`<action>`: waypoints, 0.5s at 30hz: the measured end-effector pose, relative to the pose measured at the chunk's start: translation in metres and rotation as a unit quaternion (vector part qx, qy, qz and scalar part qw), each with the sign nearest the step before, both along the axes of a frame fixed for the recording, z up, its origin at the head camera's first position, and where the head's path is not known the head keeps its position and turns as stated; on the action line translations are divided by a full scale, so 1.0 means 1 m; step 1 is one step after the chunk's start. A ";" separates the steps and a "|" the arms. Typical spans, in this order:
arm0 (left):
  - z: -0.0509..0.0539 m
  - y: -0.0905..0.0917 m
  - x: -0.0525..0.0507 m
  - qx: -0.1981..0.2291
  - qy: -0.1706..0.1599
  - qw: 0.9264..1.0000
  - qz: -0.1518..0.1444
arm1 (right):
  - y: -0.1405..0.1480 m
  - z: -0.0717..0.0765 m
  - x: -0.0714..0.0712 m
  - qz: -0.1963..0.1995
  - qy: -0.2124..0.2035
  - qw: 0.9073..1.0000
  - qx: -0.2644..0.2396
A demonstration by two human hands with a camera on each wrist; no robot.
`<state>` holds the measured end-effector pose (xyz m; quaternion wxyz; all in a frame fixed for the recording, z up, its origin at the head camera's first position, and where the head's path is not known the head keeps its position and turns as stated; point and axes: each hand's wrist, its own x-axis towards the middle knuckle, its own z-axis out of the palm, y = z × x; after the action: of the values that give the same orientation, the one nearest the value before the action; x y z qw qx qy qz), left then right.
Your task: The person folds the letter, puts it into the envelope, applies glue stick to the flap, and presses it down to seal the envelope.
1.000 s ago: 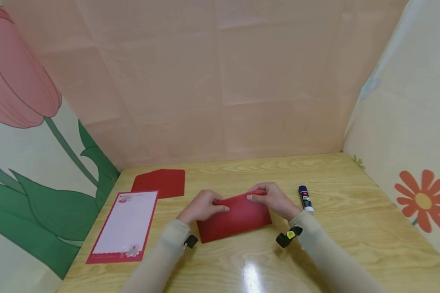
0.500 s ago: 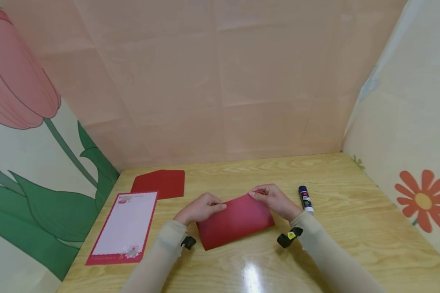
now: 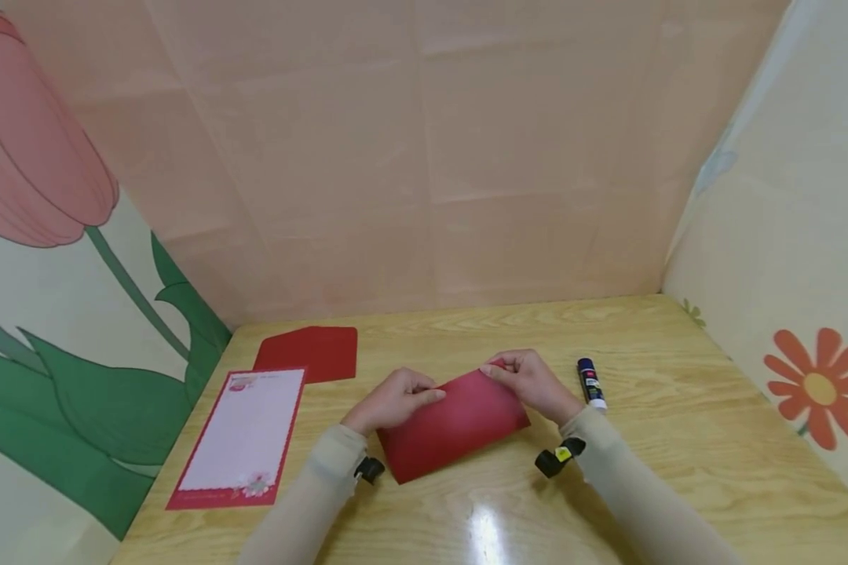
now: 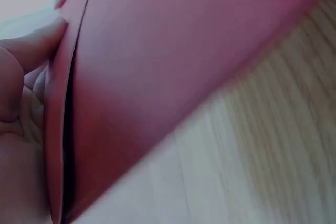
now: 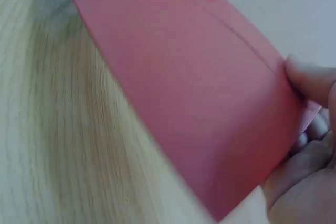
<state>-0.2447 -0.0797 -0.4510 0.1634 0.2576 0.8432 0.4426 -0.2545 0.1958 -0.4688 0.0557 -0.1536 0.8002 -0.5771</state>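
Observation:
A red paper envelope point(image 3: 455, 424) is held above the table between both hands, tilted with its right end higher. My left hand point(image 3: 396, 399) pinches its top edge left of the middle, thumb on the near face. At the upper right corner my right hand point(image 3: 533, 384) pinches the same edge between thumb and fingers. In the left wrist view a dark narrow gap runs between the envelope's folded flap point(image 4: 59, 129) and its body point(image 4: 136, 61). The right wrist view shows a fold line along the envelope point(image 5: 184, 77) near the right thumb point(image 5: 310, 80).
A glue stick point(image 3: 591, 383) with a dark blue body lies right of the right hand. On the left are another red envelope point(image 3: 325, 353) and a white sheet with a red border point(image 3: 240, 431), which overlaps it. Walls stand behind and on both sides of the wooden table point(image 3: 671, 439).
The envelope has tipped, its lower edge coming nearer the front and its slant growing steeper. The rolled top edge seen at the right hand earlier now looks flatter. Both hands have shifted only slightly.

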 end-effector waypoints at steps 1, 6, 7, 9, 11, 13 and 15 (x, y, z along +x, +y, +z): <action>0.000 0.000 0.000 0.003 -0.006 1.000 0.001 | 0.001 0.000 0.000 0.006 0.003 1.000 -0.006; -0.001 0.001 -0.002 0.012 -0.010 1.000 0.001 | 0.007 -0.004 -0.001 0.042 0.003 0.998 -0.041; -0.001 0.001 -0.003 0.010 -0.009 1.000 0.001 | 0.009 -0.005 -0.001 0.047 0.004 0.998 -0.043; -0.002 -0.002 -0.004 0.004 -0.002 1.000 0.000 | 0.012 -0.007 -0.001 0.051 0.005 0.998 -0.042; -0.002 -0.007 -0.005 -0.001 -0.002 1.000 0.006 | 0.016 -0.009 -0.002 0.043 0.006 0.998 -0.039; -0.002 -0.015 -0.007 0.000 0.000 1.000 0.020 | 0.020 -0.011 -0.003 0.026 0.001 0.999 -0.043; -0.002 -0.022 -0.009 0.013 0.000 0.999 0.044 | 0.025 -0.011 -0.003 0.010 0.002 0.999 -0.048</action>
<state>-0.2537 -0.1020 -0.4533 0.1407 0.2224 0.8481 0.4599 -0.2572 0.2213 -0.4801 0.0522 -0.1656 0.7699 -0.6141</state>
